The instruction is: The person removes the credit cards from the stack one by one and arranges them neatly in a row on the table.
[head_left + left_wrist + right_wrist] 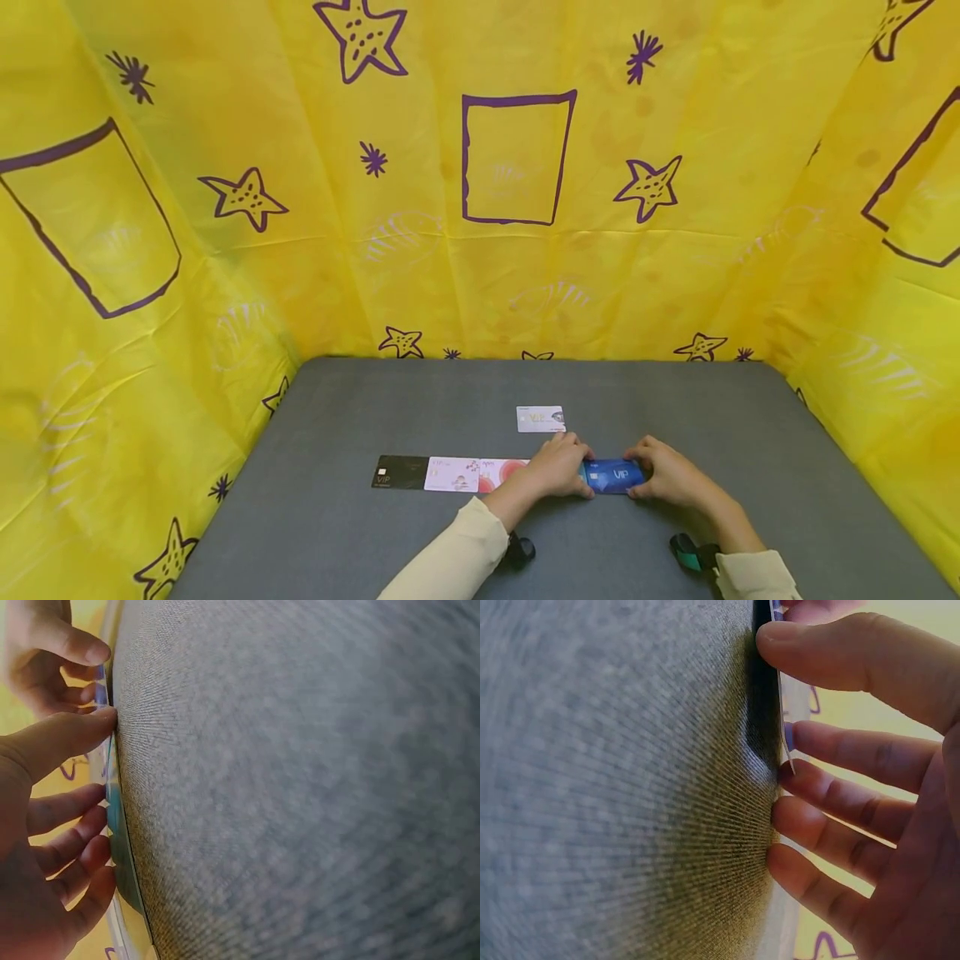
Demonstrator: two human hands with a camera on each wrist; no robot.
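A blue card (615,476) marked VIP lies at the right end of a row of cards on the grey table. My right hand (671,475) holds its right end, thumb at the near edge and fingers at the far edge. My left hand (555,468) spans a teal card (124,855) beside it, thumb and fingertips at opposite edges close to the joint, and hides most of that card in the head view. Further left lie a pink card with red circles (498,473), a pale pink card (452,474) and a black card (402,472).
A white card (540,419) lies by itself behind the row, just beyond my left hand. The grey table (337,542) is bounded by a yellow cloth (517,275) with purple drawings at the back and both sides. Dark straps circle both wrists.
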